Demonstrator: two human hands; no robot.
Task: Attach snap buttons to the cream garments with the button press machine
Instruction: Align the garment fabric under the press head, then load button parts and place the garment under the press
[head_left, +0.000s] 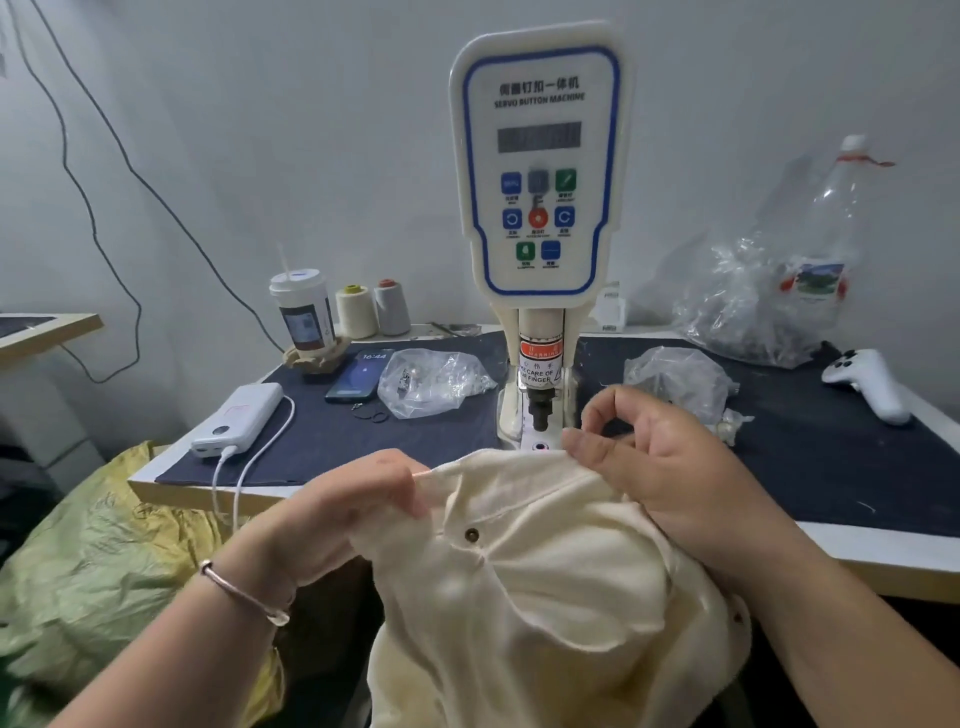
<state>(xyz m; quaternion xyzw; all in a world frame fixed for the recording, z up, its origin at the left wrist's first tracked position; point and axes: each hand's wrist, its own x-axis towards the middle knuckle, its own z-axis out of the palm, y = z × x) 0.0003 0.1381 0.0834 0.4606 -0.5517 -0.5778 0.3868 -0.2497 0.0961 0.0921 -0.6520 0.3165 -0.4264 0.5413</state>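
A: Left hand (363, 499)?
B: Knuckles up, fingers curled, pinching the top edge of the cream garment (545, 582) on its left side.
A: Right hand (660, 467)?
B: Thumb and forefinger pinch the same edge at the right; the other fingers arch loosely above.
A: Garment position?
B: Held at the table's (779, 545) front edge, just before the button press (540, 171). One dark snap button (471, 533) is already fixed.

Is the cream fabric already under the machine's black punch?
No, the cream garment sits in front of the white button press machine, held up by both hands, leaving its die uncovered.
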